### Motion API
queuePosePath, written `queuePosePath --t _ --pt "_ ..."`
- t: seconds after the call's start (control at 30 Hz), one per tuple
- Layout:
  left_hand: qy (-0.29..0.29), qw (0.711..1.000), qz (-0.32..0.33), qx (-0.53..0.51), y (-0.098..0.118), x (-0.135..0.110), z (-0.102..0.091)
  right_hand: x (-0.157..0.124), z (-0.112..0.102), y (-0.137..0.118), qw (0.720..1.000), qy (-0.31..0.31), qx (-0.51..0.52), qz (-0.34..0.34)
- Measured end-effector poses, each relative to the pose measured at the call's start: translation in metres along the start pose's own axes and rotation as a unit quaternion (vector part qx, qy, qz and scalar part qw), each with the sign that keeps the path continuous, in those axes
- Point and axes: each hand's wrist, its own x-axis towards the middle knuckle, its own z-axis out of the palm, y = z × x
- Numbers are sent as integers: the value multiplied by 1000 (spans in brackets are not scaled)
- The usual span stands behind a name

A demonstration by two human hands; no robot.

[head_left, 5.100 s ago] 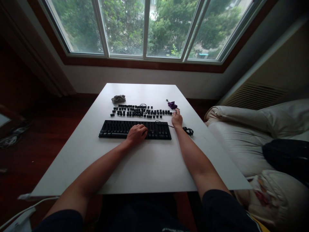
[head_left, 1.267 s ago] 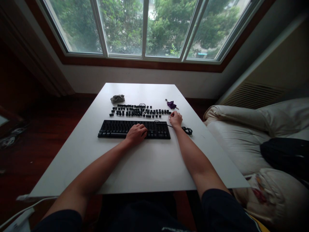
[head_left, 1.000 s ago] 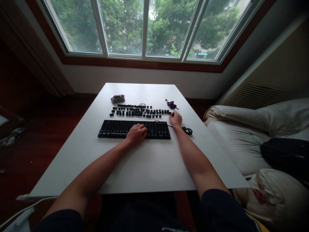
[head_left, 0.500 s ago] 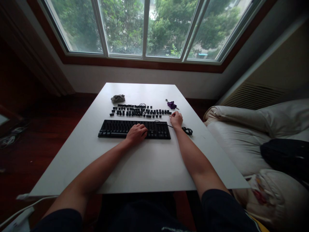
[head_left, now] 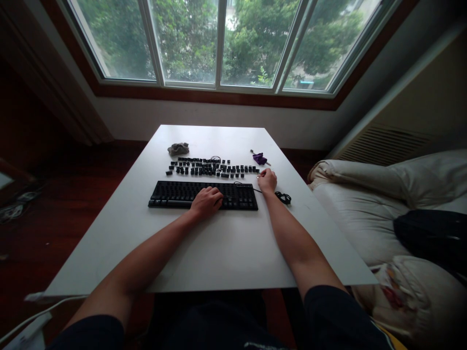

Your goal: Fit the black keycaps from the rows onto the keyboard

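Observation:
A black keyboard [head_left: 175, 192] lies across the middle of the white table, with many of its keys seemingly lacking caps. My left hand [head_left: 207, 200] rests on its lower middle part, fingers loosely bent over the keys and not visibly gripping anything. Just beyond the keyboard's right end, my right hand [head_left: 267, 181] is closed in a pinch. Something small and pale shows at its fingertips, too small to name. Rows of loose black keycaps [head_left: 207, 168] are spread behind the keyboard, and the rightmost ones lie close to my right fingertips.
A crumpled grey cloth [head_left: 178, 148] sits at the far left of the table [head_left: 204, 253]. Toward the far right is a purple item [head_left: 260, 158], with a small brush-like thing beside it. A coiled black cable [head_left: 283, 198] lies by my right wrist. A pale sofa [head_left: 346, 209] stands to the right.
My right hand has shifted very slightly to the right, its pinch still closed. The left hand, the keyboard and the keycaps look unmoved.

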Motion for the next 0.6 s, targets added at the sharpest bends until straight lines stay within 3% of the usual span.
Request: queuePosePath --t 0.23,0.43,0.6 --pt "0 1000 -1 -2 0 0 0 0 1 2 1000 14 10 -5" --pt "3 1000 -2 -4 0 -1 0 -3 -4 -10 995 56 46 -75" --pt "-1 1000 -3 -5 -1 0 1 -12 -9 -28 979 -11 136 -150"
